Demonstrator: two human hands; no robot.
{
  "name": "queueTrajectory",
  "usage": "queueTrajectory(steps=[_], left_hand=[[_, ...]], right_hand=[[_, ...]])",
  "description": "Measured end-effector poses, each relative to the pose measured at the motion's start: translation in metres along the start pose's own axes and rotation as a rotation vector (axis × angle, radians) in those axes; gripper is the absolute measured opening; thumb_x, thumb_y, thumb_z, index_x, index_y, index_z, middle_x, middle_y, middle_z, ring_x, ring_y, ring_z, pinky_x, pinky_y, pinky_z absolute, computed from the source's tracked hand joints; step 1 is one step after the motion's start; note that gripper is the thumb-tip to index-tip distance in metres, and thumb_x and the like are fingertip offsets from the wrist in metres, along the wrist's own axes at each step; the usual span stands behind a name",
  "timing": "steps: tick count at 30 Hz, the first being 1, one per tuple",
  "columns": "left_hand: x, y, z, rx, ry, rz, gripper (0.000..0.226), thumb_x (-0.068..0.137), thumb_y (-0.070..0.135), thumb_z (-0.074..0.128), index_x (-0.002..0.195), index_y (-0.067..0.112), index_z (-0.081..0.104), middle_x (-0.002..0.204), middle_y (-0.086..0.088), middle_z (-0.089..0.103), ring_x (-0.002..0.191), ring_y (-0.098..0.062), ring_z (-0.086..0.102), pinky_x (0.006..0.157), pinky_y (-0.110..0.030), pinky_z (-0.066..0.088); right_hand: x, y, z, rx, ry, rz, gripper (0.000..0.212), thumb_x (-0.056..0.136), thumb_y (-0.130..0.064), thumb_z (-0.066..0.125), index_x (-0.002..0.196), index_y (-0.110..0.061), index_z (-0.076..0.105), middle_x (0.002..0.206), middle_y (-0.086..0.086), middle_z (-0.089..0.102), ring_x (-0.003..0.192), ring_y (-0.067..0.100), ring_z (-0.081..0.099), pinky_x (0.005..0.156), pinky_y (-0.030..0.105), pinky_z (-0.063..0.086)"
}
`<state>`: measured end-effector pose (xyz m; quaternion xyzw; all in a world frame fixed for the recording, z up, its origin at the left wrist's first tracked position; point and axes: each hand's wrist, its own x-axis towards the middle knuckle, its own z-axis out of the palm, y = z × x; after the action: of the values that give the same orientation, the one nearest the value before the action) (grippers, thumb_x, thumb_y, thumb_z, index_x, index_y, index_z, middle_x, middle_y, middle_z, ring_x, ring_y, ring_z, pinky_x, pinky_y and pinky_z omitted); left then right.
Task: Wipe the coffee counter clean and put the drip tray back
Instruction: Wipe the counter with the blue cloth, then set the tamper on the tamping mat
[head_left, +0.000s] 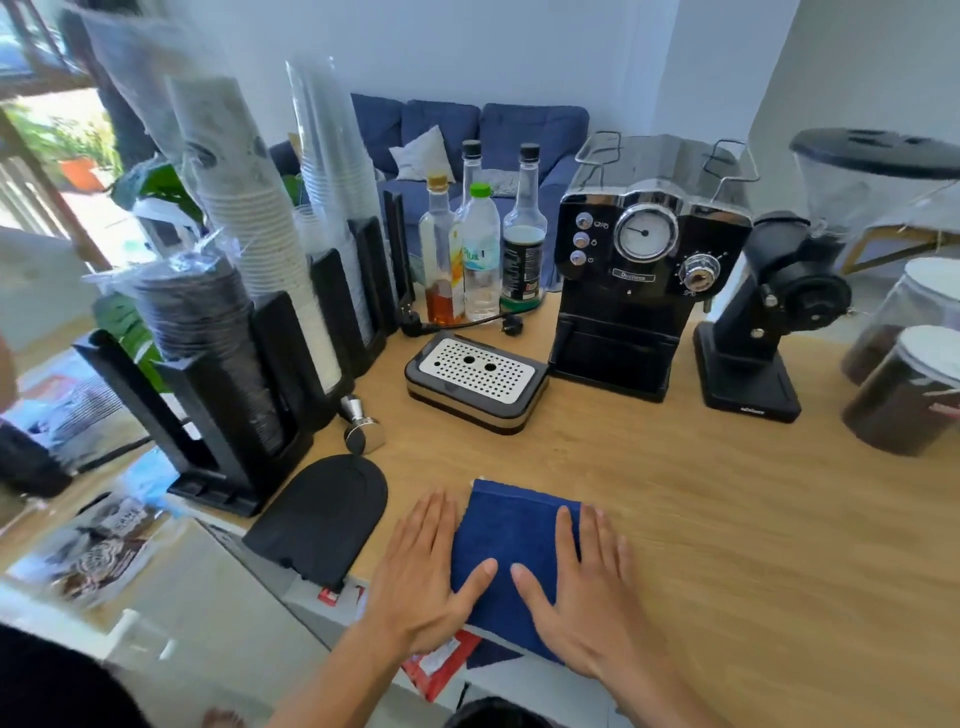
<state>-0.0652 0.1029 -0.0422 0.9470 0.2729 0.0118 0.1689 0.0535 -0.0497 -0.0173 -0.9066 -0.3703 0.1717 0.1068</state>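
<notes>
A folded dark blue cloth (511, 540) lies flat on the wooden counter (727, 519) near its front edge. My left hand (423, 577) rests palm down on the cloth's left side, and my right hand (589, 587) rests palm down on its right side; both have the fingers spread. The drip tray (475, 379), black with a perforated metal grate, sits on the counter to the left of the black espresso machine (636, 270). The slot at the machine's base is empty.
A cup and lid dispenser (249, 322) stands at the left, with a tamper (363, 428) and a black mat (324, 514) beside it. Several bottles (480, 249) stand behind the tray. A grinder (763, 312) and coffee jars (904, 389) are at the right.
</notes>
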Motion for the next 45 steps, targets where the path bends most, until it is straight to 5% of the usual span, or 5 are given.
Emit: queueTrajectory(steps=[14, 17, 22, 32, 45], left_hand=[[-0.04, -0.05, -0.03, -0.012, 0.153, -0.16, 0.088, 0.083, 0.076, 0.004, 0.147, 0.021, -0.021, 0.15, 0.007, -0.035, 0.135, -0.005, -0.036, 0.109, -0.024, -0.026], [-0.038, -0.081, -0.02, 0.013, 0.285, -0.314, 0.085, 0.09, 0.069, 0.018, 0.151, 0.013, -0.001, 0.156, -0.004, -0.014, 0.146, -0.02, -0.011, 0.114, -0.029, -0.013], [-0.038, -0.102, -0.007, 0.089, 0.331, -0.421, 0.087, 0.089, 0.069, 0.028, 0.147, 0.004, 0.027, 0.154, -0.013, 0.023, 0.142, -0.024, 0.018, 0.114, -0.036, 0.005], [-0.033, -0.1, -0.003, 0.065, 0.4, -0.437, 0.074, 0.094, 0.058, 0.027, 0.146, 0.006, 0.031, 0.153, -0.012, 0.03, 0.142, -0.027, 0.022, 0.114, -0.038, 0.009], [-0.029, -0.099, -0.001, 0.039, 0.418, -0.447, 0.075, 0.094, 0.059, 0.024, 0.147, 0.006, 0.027, 0.155, -0.013, 0.025, 0.145, -0.026, 0.016, 0.115, -0.042, 0.008]], right_hand=[[0.117, -0.152, -0.037, 0.216, 0.062, -0.324, 0.053, 0.094, -0.048, 0.037, 0.134, -0.012, 0.04, 0.13, 0.01, 0.052, 0.121, 0.027, 0.046, 0.098, 0.041, 0.039], [0.149, -0.188, -0.036, 0.17, 0.031, -0.35, 0.051, 0.093, -0.047, 0.042, 0.127, -0.009, 0.05, 0.104, 0.01, 0.06, 0.106, 0.028, 0.056, 0.084, 0.04, 0.047], [0.183, -0.225, -0.037, -0.016, -0.104, -0.307, 0.036, 0.086, -0.05, 0.051, 0.091, -0.015, 0.057, 0.086, 0.006, 0.054, 0.082, 0.027, 0.053, 0.065, 0.03, 0.037], [0.213, -0.244, -0.029, -0.138, -0.264, -0.171, 0.047, 0.087, -0.038, 0.056, 0.121, -0.005, 0.055, 0.118, 0.012, 0.058, 0.108, 0.028, 0.053, 0.085, 0.032, 0.042], [0.185, -0.207, -0.02, 0.215, -0.004, -0.282, 0.024, 0.088, -0.037, 0.058, 0.096, -0.015, 0.063, 0.083, 0.003, 0.065, 0.077, 0.018, 0.061, 0.061, 0.029, 0.044]])
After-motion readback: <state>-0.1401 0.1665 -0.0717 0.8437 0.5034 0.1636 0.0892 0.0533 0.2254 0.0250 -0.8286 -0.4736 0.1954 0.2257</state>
